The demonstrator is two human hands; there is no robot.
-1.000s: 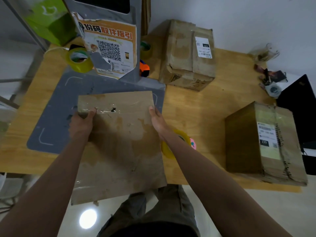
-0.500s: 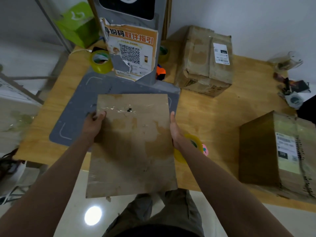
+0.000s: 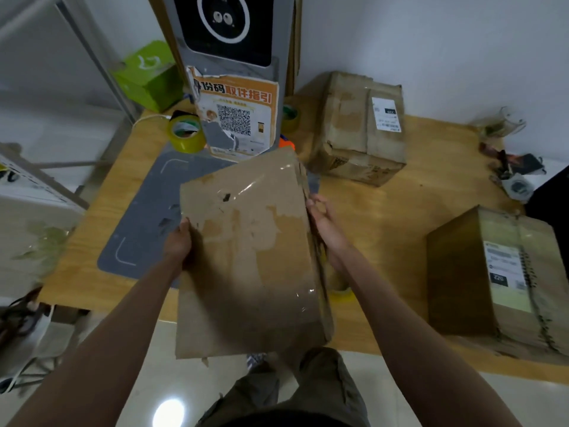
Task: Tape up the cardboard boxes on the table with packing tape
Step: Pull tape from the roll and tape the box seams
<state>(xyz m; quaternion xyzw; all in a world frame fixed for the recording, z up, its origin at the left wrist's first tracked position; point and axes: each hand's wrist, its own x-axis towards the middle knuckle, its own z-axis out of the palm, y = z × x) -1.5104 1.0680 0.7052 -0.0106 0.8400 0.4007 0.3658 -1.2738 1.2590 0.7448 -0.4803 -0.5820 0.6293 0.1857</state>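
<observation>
Box (image 3: 246, 257) tilted since a second ago, right edge now dipped, lifted over the near table (image 3: 400, 217) edge. My left hand (image 3: 178, 245) grips its left edge, right hand (image 3: 326, 229) its right side. Two more boxes sit on the table: right (image 3: 498, 282), far (image 3: 360, 127). Tape rolls: one far left (image 3: 186, 134), one under my right wrist (image 3: 340, 288).

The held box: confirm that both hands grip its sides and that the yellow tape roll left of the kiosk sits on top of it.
One thing is wrong. The head view shows the yellow tape roll on the table, not on the held box. The left hand and right hand do grip its sides.
</observation>
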